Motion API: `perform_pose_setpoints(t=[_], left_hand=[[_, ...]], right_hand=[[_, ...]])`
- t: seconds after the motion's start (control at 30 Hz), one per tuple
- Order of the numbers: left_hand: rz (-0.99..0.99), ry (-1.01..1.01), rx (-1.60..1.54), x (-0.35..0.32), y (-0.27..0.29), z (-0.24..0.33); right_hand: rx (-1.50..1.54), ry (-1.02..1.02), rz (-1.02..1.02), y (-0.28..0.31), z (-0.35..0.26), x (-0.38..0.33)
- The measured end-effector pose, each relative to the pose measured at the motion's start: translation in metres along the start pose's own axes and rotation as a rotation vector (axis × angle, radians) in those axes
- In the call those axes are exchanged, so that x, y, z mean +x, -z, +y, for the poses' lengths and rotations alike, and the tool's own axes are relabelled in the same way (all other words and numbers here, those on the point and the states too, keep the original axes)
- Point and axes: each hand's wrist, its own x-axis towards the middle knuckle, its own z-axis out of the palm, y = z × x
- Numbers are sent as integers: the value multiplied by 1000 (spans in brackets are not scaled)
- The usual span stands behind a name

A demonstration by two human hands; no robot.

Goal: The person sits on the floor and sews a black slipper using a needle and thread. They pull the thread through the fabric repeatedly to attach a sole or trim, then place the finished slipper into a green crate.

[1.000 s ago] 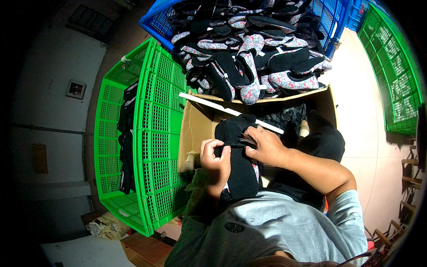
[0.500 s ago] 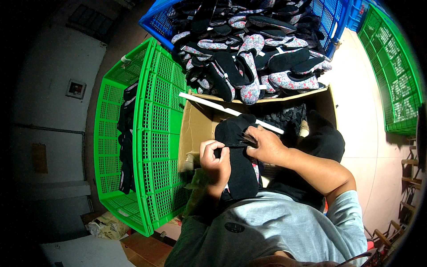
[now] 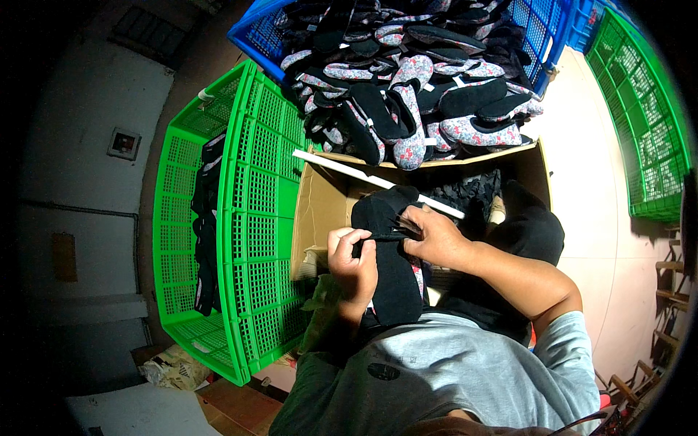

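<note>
A black slipper (image 3: 398, 283), sole side up, lies across my lap with a strip of floral fabric showing along its right side. My left hand (image 3: 352, 258) is closed at its left edge, thumb and fingers pinching a dark fold or strip that runs across the middle of the sole. From the right, my right hand (image 3: 436, 236) grips a small dark, thin-bladed tool (image 3: 406, 224) whose tip points at the same strip; its exact kind is hard to make out. Dark fabric (image 3: 385, 205) extends beyond the strip, on the far side.
Ahead stands a blue crate (image 3: 544, 43) heaped with floral and black slippers (image 3: 411, 120). An open cardboard box (image 3: 323, 211) is just in front of me, a white bar (image 3: 349, 171) lying across it. To the left is a green crate (image 3: 251, 218); another green crate (image 3: 640, 123) is at far right.
Both hands stay nearly in place. The dark strip between them now looks drawn straighter across the sole, and the right fingers with the tool have shifted slightly.
</note>
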Motion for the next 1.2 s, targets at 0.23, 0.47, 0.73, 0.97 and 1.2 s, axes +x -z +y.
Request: perform_pose_setpoints(t=[0.23,0.47,0.73,0.97,1.2], left_hand=[[0,-47,3,0,0,-2],[3,-49,-1,0,0,-4],[-7,-51,5,1,1,-2],[-4,-57,3,2,1,-3],[7,-43,-30,1,-1,-6]], right_hand=[[5,2,-1,1,0,0],[10,9,-1,0,0,0],[11,-9,-6,1,-2,0],[12,18,5,-1,3,0],[28,39,5,-3,7,0]])
